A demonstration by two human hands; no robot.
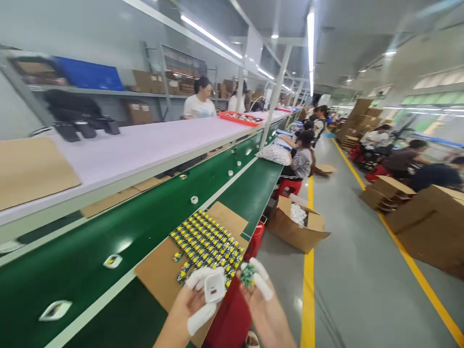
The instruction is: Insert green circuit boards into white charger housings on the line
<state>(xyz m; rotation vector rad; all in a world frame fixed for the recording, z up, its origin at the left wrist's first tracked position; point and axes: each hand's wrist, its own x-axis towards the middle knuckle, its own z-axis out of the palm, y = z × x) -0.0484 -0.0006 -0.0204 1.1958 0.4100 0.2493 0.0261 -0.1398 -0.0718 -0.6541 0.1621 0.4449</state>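
Note:
My left hand (195,299), with white finger cots on the fingers, grips a small white square plastic housing (214,286) whose hollow side faces me. A small dark reddish part shows inside it. Just to the right, my right hand (263,295), also in finger cots, pinches a small green circuit board (248,274). Beyond both hands, rows of circuit boards with yellow-topped parts (206,239) lie on a flat cardboard sheet (155,278). A few of these boards sit loose at the near left of the rows.
A green conveyor belt (152,212) runs along the left, carrying spaced white housings (113,261). Above it stands a long white shelf (152,140) with a red tray (241,118). An open carton (297,232) is on the floor at right. Several people sit along the line.

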